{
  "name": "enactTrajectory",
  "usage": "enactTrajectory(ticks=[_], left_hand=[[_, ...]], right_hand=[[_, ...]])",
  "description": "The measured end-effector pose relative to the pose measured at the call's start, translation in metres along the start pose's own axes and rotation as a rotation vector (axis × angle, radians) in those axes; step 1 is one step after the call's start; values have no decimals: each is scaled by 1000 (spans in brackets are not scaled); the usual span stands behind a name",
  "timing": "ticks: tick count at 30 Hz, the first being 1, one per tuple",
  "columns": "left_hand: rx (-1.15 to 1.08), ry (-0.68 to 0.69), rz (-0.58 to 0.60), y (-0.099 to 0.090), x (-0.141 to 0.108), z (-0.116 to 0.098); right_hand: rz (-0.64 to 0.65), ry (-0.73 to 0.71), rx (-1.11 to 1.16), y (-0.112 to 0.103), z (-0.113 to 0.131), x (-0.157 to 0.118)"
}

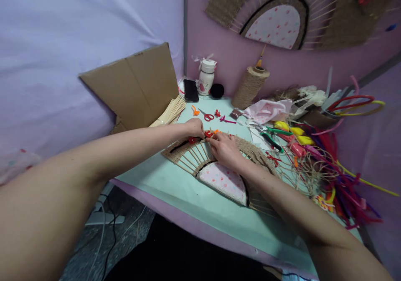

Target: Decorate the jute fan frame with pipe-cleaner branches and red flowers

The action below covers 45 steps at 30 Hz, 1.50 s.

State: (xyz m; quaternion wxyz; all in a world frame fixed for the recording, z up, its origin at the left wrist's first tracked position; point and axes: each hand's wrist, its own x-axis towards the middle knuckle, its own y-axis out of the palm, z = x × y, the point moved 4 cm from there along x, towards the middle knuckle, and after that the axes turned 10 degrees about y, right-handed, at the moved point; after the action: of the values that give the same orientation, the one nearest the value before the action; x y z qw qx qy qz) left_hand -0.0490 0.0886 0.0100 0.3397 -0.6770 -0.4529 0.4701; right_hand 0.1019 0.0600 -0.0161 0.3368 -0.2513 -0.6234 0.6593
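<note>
A fan-shaped piece of thin sticks and twine (184, 162) lies on the table. Its half-round centre (223, 180) is white with small pink-red spots and a dark border. Red flowers (192, 140) and an orange one sit along its twine band. My left hand (194, 127) is closed at the band's far edge; whatever is in its fingers is hidden. Beside it, my right hand (226, 149) has its fingers bent and pressed on the band, next to a red flower (208, 134).
Red scissors (207, 116) and green-handled pliers (272, 139) lie behind the fan. A twine cone (250, 88), white bottle (206, 78) and black phone (191, 90) stand or lie farther back. Cardboard (138, 86) and sticks (171, 110) are left; colourful pipe cleaners (344, 189) pile up right.
</note>
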Motion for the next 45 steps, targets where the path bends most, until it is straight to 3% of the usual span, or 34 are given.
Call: enactTrajectory(ticks=[29, 45], left_hand=[[118, -26, 73, 3, 9, -2], [66, -41, 47, 6, 9, -4]], right_hand=[[113, 36, -167, 5, 17, 8], [295, 77, -119, 9, 21, 11]])
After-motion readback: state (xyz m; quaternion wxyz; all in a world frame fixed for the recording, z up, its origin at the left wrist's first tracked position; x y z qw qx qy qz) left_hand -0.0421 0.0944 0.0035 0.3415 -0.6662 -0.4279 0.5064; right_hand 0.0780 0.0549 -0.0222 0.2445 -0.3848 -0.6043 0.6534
